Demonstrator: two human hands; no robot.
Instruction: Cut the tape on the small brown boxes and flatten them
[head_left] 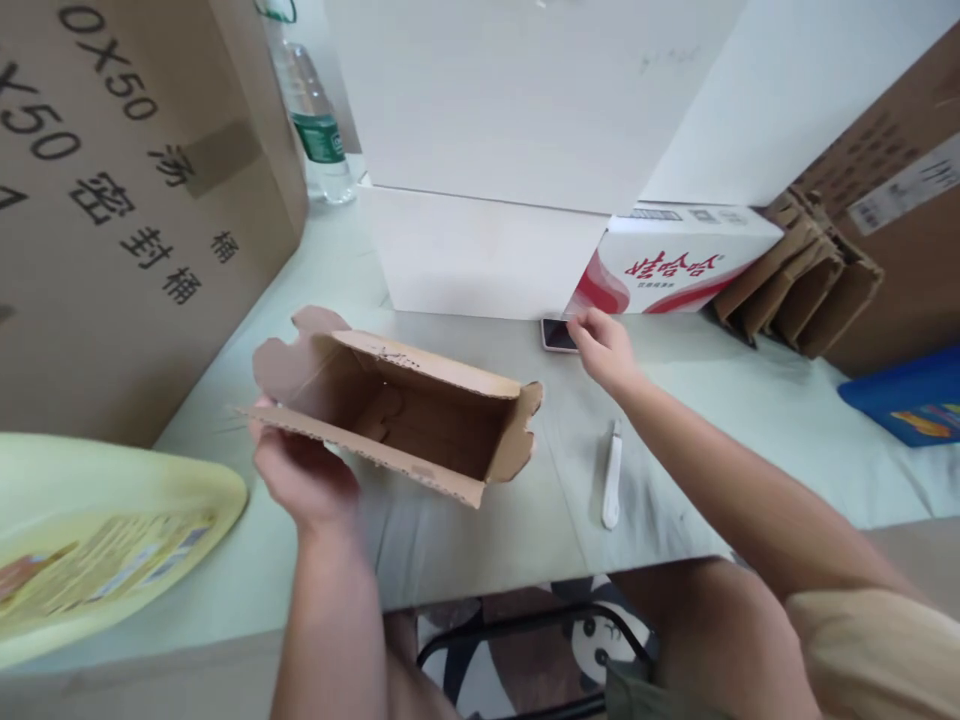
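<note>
My left hand point(304, 475) is closed round the near left edge of a small open cardboard box point(420, 465). The box is tilted above the table, its rough-cut flaps spread and its brown inside showing nothing in it. Farther off on the right, my right hand point(604, 350) has its fingers together at the right end of a small phone-like device point(557, 336) with a dark face and pale rim. The fingertips cover that end of the device, which lies on the table. A white utility knife point(612, 475) rests on the cloth nearer to me, touched by neither hand.
Large white boxes point(487, 250) stand behind, beside a red-and-white carton point(675, 262). At left are a big brown carton point(150, 200), a water bottle point(319, 135) and a yellow jug point(120, 540). Folded cardboard point(802, 280) and a blue package point(915, 400) lie right.
</note>
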